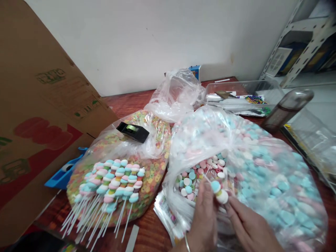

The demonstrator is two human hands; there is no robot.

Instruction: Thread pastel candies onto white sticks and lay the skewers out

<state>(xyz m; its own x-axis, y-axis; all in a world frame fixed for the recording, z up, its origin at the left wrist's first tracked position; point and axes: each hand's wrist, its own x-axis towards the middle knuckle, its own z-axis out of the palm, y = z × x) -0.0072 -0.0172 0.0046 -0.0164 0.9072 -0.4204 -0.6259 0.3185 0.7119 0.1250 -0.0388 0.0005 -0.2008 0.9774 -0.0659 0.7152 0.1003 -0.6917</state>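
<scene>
My left hand [202, 215], with a bangle on its wrist, is closed at a thin white stick [207, 177]. Threaded on that stick are a pale blue marshmallow [215, 186], a small yellow-green ring and white marshmallows [222, 196]. My right hand [249, 222] pinches at the lower end beside the white pieces; its fingertips partly hide what they grip. Just beyond my hands, a clear plastic bag [181, 168] gapes over loose pink, white and blue marshmallows [187, 182]. Finished-looking marshmallow skewers [112, 180] lie in a row at left, their white sticks pointing toward me.
Under the skewers is a bag of coloured candy rings [154, 168], with a black tape dispenser [133, 132] on top. A large marshmallow bag [283, 182] fills the right. Around stand a cardboard box [47, 105], a blue tool [63, 173], a bottle [286, 110] and a clear tray [241, 89].
</scene>
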